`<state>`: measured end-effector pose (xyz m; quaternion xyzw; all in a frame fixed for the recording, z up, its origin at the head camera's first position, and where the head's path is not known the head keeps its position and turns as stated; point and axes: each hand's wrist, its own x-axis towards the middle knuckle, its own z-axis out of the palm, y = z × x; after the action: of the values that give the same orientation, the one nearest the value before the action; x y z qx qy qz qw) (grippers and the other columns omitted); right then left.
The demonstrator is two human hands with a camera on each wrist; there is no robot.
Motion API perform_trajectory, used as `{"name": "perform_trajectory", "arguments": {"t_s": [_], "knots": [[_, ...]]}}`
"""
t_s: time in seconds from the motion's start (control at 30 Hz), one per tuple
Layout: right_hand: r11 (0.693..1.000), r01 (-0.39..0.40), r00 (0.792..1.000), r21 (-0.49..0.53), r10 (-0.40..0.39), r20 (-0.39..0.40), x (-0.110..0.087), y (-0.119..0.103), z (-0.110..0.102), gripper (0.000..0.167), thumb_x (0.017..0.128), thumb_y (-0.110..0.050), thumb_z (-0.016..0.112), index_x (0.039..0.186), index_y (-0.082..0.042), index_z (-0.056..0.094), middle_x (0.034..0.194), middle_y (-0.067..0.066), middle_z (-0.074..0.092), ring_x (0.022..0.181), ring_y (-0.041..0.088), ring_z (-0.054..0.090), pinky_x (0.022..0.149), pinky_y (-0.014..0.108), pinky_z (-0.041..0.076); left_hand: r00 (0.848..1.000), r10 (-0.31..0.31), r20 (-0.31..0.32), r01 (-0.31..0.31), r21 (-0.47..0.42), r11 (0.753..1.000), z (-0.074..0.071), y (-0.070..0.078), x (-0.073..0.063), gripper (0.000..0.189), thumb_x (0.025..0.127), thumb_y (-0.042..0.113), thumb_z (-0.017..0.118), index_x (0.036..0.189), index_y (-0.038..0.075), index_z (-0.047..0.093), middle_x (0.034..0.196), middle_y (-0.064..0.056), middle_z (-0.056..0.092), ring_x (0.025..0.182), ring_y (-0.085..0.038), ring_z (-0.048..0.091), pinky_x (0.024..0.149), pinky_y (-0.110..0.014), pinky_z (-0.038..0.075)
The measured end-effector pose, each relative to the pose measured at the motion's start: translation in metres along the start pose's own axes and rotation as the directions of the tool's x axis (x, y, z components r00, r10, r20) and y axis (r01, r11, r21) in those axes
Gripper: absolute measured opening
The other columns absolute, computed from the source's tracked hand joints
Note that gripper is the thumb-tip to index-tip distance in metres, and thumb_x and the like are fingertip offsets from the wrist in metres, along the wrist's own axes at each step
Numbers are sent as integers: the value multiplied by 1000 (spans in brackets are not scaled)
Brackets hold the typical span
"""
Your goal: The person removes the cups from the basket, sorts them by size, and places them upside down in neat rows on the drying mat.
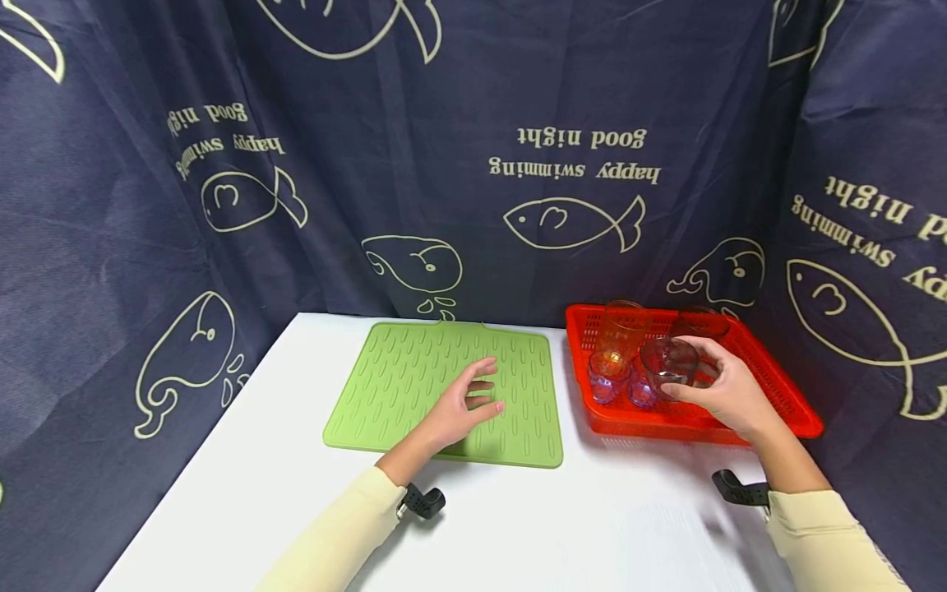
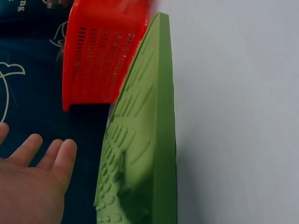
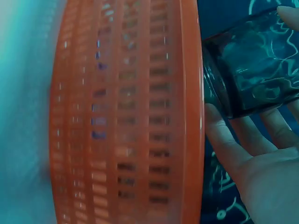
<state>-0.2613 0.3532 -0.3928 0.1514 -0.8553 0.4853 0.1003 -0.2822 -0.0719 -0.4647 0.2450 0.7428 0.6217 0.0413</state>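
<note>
My right hand (image 1: 721, 390) grips a dark, clear drinking glass (image 1: 668, 366) over the red basket (image 1: 710, 431). In the right wrist view, fingers and thumb curve around this glass (image 3: 257, 65), which is above the basket's rim (image 3: 191, 112). Inside the basket stand a tall amber glass (image 1: 621, 329) and small purplish glasses, one of them (image 1: 608, 378) near the left wall. Another dark glass (image 1: 703, 322) is at the back. My left hand (image 1: 459, 411) hovers above the green drying mat (image 1: 399, 370), fingers loosely bent, holding nothing.
A white table (image 1: 518, 526) carries the mat and basket side by side. Dark blue curtains (image 1: 473, 164) with fish drawings enclose the back and sides. The basket's slotted wall (image 2: 98, 60) stands just beyond the mat's far end in the left wrist view.
</note>
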Motion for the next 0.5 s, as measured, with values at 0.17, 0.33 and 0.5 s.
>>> {"name": "perform_trajectory", "arguments": {"t_s": [0.17, 0.33, 0.5], "knots": [[999, 29, 1000, -30, -29, -3, -1, -14, 15, 71, 83, -7, 85, 145, -7, 51, 127, 1, 63, 103, -1, 68, 81, 13, 58, 1000, 8, 12, -8, -18, 1000, 1, 3, 1, 72, 96, 11, 72, 157, 22, 36, 158, -10, 43, 138, -34, 52, 115, -51, 46], [998, 49, 999, -33, -49, 4, 0, -23, 30, 72, 80, -7, 87, 144, -9, 54, 127, 7, 63, 99, 6, 70, 82, 14, 59, 1000, 18, 24, -17, -42, 999, 3, 4, 1, 73, 96, 8, 71, 158, 19, 34, 159, -13, 42, 139, -38, 50, 116, -55, 44], [997, 70, 997, -29, -69, 33, 3, -30, 46, 71, 79, -9, 89, 142, -11, 57, 127, 14, 65, 98, 9, 70, 82, 17, 59, 999, 12, 31, -11, -63, 998, 6, 8, 1, 74, 94, 8, 72, 158, 19, 36, 158, -14, 42, 140, -41, 48, 118, -55, 42]]}}
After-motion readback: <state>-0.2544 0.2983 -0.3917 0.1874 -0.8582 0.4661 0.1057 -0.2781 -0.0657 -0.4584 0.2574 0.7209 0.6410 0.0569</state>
